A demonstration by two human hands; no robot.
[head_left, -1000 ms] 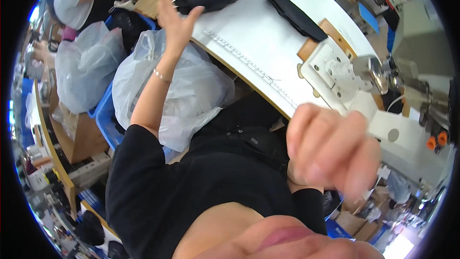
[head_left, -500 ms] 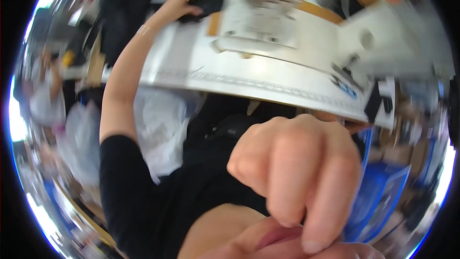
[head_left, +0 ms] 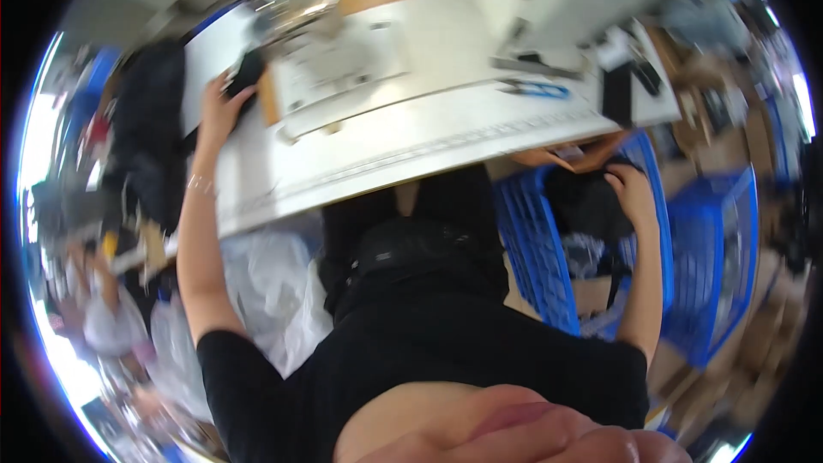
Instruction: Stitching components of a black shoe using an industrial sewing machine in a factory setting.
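My left hand [head_left: 221, 110] is at the left end of a white sewing table [head_left: 446, 133], with thumb and fingers closed on a piece of black fabric [head_left: 247, 73]. This piece lies beside a metal plate [head_left: 339, 64] set into the tabletop. My right hand [head_left: 633, 191] reaches down to the right, over a blue plastic crate [head_left: 536, 244]. Its fingers are bent against a bundle of black cloth [head_left: 587, 201] at the crate's top; the fingertips are partly hidden by the cloth.
The white sewing machine [head_left: 566, 0] stands at the back right. Blue-handled scissors [head_left: 540, 89] and a flat black object [head_left: 616, 96] lie near the table's right end. A brown tray [head_left: 574, 154] hangs under the edge. White plastic bags [head_left: 274, 279] are at lower left, another blue crate [head_left: 707, 266] at right.
My right hand has moved from close in front of my face down to the cloth in the crate. The view has swung right; my left hand stays on the black fabric.
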